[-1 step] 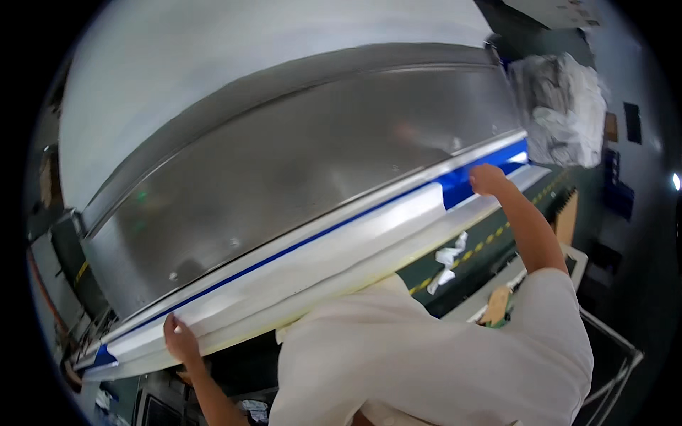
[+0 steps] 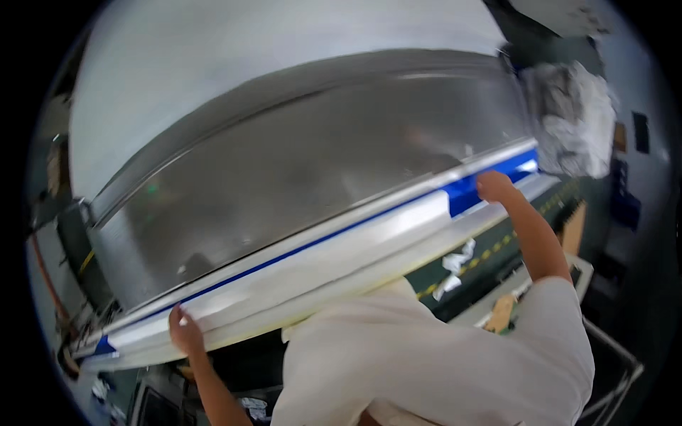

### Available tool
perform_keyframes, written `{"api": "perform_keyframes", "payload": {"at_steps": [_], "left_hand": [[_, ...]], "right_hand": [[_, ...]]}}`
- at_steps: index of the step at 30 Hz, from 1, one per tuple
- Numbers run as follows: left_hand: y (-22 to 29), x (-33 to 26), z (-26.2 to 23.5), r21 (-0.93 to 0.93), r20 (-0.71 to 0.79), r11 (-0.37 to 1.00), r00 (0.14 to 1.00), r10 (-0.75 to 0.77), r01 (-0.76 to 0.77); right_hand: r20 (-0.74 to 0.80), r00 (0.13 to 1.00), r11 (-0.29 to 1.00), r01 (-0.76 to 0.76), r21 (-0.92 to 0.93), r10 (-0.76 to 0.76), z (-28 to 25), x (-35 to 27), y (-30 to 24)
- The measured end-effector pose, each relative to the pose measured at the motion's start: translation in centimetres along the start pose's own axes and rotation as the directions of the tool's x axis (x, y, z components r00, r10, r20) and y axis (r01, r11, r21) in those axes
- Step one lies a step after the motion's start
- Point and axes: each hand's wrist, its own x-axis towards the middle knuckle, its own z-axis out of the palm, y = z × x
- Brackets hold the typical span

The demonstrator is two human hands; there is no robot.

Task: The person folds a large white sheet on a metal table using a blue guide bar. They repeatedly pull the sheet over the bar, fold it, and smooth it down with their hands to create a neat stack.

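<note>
A long white sheet [image 2: 312,266] with a glossy face lies along the machine's front ledge, over a blue strip [image 2: 464,194] that shows beyond both its ends and as a thin line along its far edge. My left hand [image 2: 186,332] is at the sheet's left part, fingers curled and pinched at its far edge. On the right, my right hand [image 2: 496,187] is closed above the bare blue strip, just past the sheet's right end. Whatever its fingers hold is hidden.
Behind the ledge rises a broad grey metal plate [image 2: 320,153], with a large white surface [image 2: 284,42] beyond. Bundled white plastic [image 2: 579,117] sits at the far right. Crumpled white scraps [image 2: 455,266] lie below the ledge, near a pale-framed cart [image 2: 579,273] holding a brown piece [image 2: 501,312].
The whole view has shifted slightly, so the machine sits a little lower and further right. Both hands keep nearly the same places along the ledge.
</note>
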Motion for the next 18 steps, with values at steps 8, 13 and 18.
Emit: {"api": "perform_keyframes", "payload": {"at_steps": [8,13,18], "left_hand": [[6.5,7.6,1.3,-0.046,-0.189,0.950,0.937,0.295,-0.308],[5.2,13.9,3.0,-0.081,-0.222,0.951,0.936,0.275,-0.298],[5.8,21.1,2.7,-0.071,-0.333,0.956,0.910,0.245,-0.284]], "right_hand": [[-0.319,0.941,0.920,0.217,0.327,-0.109,-7.4,3.9,-12.5],[-0.372,0.898,0.892,0.353,0.283,-0.237,-16.7,6.0,-25.4],[-0.423,0.819,0.836,0.506,0.214,-0.387,-27.8,8.0,-38.7]]}}
